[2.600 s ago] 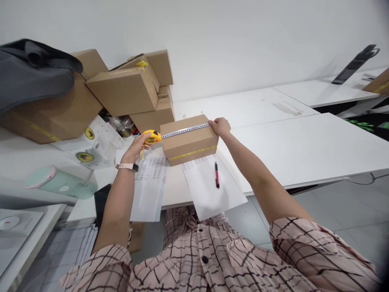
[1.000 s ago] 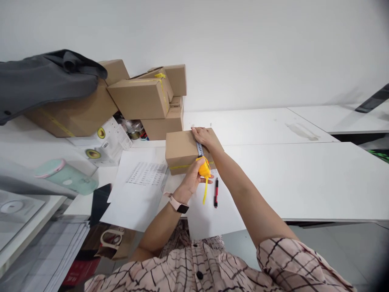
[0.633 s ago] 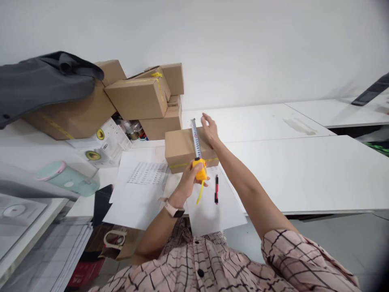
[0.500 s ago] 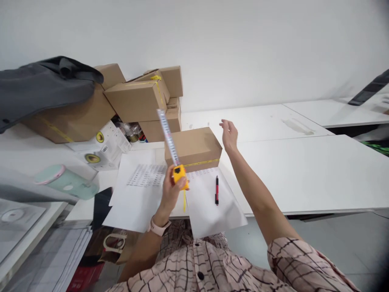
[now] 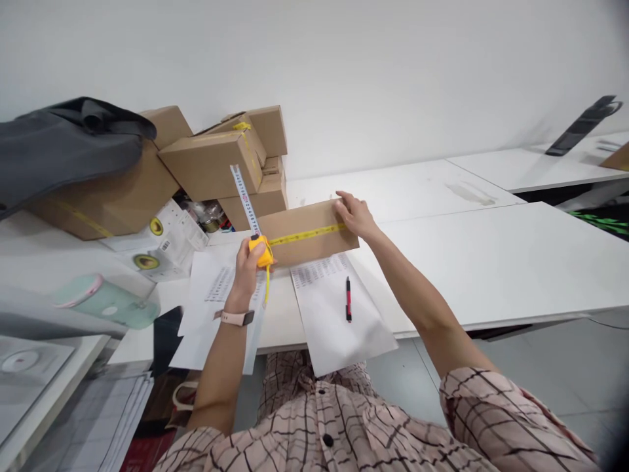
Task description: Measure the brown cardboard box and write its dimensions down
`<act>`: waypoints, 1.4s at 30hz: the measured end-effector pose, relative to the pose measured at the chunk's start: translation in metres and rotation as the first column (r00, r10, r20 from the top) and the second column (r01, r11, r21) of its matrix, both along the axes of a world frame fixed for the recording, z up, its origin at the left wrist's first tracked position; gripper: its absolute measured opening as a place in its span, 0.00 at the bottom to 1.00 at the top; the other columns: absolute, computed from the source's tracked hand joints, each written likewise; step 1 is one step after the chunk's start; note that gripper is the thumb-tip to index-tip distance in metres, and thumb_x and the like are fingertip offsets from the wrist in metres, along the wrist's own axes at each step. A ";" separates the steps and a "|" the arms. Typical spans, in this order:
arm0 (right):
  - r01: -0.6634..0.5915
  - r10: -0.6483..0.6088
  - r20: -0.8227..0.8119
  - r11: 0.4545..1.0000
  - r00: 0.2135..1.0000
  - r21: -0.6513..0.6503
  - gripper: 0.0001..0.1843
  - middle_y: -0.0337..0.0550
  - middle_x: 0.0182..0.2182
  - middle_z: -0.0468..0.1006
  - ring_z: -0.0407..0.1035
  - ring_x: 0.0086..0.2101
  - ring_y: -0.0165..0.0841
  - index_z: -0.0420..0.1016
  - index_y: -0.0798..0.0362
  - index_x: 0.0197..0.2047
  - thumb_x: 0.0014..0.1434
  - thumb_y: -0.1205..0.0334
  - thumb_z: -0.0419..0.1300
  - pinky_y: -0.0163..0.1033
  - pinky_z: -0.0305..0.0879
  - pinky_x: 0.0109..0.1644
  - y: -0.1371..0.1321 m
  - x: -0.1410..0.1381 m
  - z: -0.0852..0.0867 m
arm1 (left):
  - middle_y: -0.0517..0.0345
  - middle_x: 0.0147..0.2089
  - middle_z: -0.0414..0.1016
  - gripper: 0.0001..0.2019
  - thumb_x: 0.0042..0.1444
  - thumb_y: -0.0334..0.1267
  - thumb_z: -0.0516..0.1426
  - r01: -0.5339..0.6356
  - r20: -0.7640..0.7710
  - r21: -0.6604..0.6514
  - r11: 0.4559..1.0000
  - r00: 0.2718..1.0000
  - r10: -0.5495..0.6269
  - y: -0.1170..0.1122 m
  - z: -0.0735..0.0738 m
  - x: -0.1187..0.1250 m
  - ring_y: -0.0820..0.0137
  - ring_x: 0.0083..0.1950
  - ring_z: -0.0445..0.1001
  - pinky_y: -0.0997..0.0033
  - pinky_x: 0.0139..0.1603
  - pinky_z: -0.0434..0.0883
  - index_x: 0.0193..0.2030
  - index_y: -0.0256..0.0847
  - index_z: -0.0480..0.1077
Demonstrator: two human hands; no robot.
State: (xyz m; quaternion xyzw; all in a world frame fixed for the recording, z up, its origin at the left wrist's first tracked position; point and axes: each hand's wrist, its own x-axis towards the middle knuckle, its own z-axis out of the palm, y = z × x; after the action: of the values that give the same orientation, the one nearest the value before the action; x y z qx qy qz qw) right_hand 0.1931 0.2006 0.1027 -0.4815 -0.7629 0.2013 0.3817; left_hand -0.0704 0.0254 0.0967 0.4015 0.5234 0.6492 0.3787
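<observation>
Yellow tape measure (image 5: 260,249) clenched in left hand (image 5: 247,261); right hand (image 5: 354,215) spread, touching cardboard box (image 5: 307,235).

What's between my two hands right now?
The cardboard box lies between them in the head view: left hand grips the tape measure at one end, right hand touches the other.

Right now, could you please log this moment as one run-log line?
left hand: grips tape measure, blade out | right hand: on cardboard box, right end | pen: on paper
</observation>
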 end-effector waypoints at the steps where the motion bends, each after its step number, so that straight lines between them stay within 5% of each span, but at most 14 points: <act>1: 0.068 -0.071 0.066 0.997 0.995 0.047 0.32 0.54 0.57 0.75 0.63 0.57 0.51 0.66 0.47 0.66 0.69 0.39 0.45 0.59 0.63 0.59 0.006 -0.006 0.006 | 0.59 0.41 0.73 0.26 0.46 0.52 0.68 0.001 -0.015 0.004 1.000 1.000 -0.001 0.006 0.007 -0.002 0.78 0.25 0.73 0.79 0.20 0.71 0.47 0.42 0.67; 5: 0.211 -0.269 0.233 0.946 0.934 0.247 0.28 0.61 0.56 0.73 0.60 0.55 0.53 0.74 0.54 0.53 0.71 0.44 0.43 0.57 0.60 0.56 0.025 -0.030 0.013 | 0.59 0.39 0.72 0.27 0.45 0.53 0.68 -0.007 -0.046 -0.032 0.999 0.999 0.005 0.025 0.018 -0.003 0.76 0.24 0.73 0.79 0.19 0.70 0.47 0.41 0.67; 9: 0.106 -0.232 0.305 0.920 0.924 0.378 0.25 0.57 0.50 0.77 0.63 0.53 0.48 0.75 0.55 0.49 0.74 0.57 0.37 0.53 0.52 0.60 0.040 -0.045 0.005 | 0.59 0.41 0.73 0.27 0.47 0.50 0.68 -0.063 -0.192 0.071 0.995 0.978 0.076 0.019 0.013 0.019 0.74 0.28 0.75 0.77 0.21 0.73 0.50 0.43 0.66; 13: 0.033 -0.142 0.284 0.934 0.948 0.357 0.25 0.52 0.45 0.79 0.66 0.47 0.43 0.74 0.54 0.54 0.73 0.62 0.36 0.49 0.52 0.58 0.050 -0.051 0.004 | 0.58 0.41 0.73 0.27 0.50 0.51 0.67 0.185 -0.128 0.080 0.979 0.976 -0.174 0.003 -0.004 0.061 0.72 0.28 0.76 0.74 0.21 0.75 0.51 0.42 0.66; 17: 0.047 -0.146 0.252 0.932 0.957 0.361 0.28 0.50 0.44 0.80 0.66 0.45 0.44 0.61 0.52 0.70 0.73 0.63 0.35 0.48 0.52 0.57 0.054 -0.051 0.006 | 0.58 0.41 0.73 0.26 0.53 0.54 0.65 0.364 0.027 0.001 0.931 0.931 -0.364 0.000 -0.035 0.097 0.69 0.31 0.78 0.73 0.21 0.75 0.51 0.42 0.65; 20: 0.007 -0.132 0.315 0.929 0.940 0.371 0.30 0.49 0.45 0.79 0.64 0.45 0.44 0.56 0.47 0.74 0.72 0.64 0.36 0.48 0.51 0.56 0.053 -0.050 0.006 | 0.58 0.42 0.72 0.26 0.53 0.54 0.66 0.379 0.104 -0.044 0.924 0.922 -0.373 0.001 -0.054 0.114 0.70 0.30 0.78 0.71 0.23 0.76 0.51 0.42 0.65; 26: -0.070 -0.080 0.369 0.924 0.926 0.375 0.28 0.47 0.48 0.77 0.62 0.46 0.43 0.65 0.36 0.69 0.72 0.64 0.41 0.50 0.49 0.56 0.056 -0.048 0.003 | 0.56 0.48 0.71 0.26 0.52 0.54 0.66 0.378 0.153 -0.061 0.924 0.918 -0.365 -0.003 -0.066 0.130 0.71 0.32 0.77 0.70 0.24 0.78 0.51 0.42 0.65; 31: -0.108 -0.020 0.336 0.927 0.941 0.358 0.30 0.46 0.51 0.77 0.62 0.48 0.43 0.74 0.37 0.63 0.72 0.66 0.39 0.51 0.49 0.57 0.054 -0.047 0.003 | 0.54 0.51 0.71 0.25 0.53 0.53 0.65 0.376 0.141 -0.078 0.924 0.921 -0.363 -0.006 -0.074 0.137 0.71 0.34 0.77 0.70 0.25 0.78 0.52 0.43 0.64; 42: -0.087 -0.041 0.331 0.928 0.943 0.363 0.28 0.45 0.51 0.77 0.62 0.49 0.43 0.73 0.36 0.64 0.72 0.65 0.41 0.51 0.49 0.58 0.044 -0.045 0.004 | 0.54 0.47 0.72 0.25 0.54 0.45 0.65 0.348 0.053 -0.111 0.931 0.937 -0.344 -0.006 -0.092 0.145 0.72 0.36 0.74 0.71 0.31 0.77 0.55 0.43 0.63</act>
State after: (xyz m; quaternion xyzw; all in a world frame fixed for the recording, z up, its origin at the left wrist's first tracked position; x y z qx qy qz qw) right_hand 0.1479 0.2445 0.1066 -0.4181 -0.8461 -0.0269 0.3295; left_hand 0.0743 0.0197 0.0051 0.4536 0.4760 0.5464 0.5187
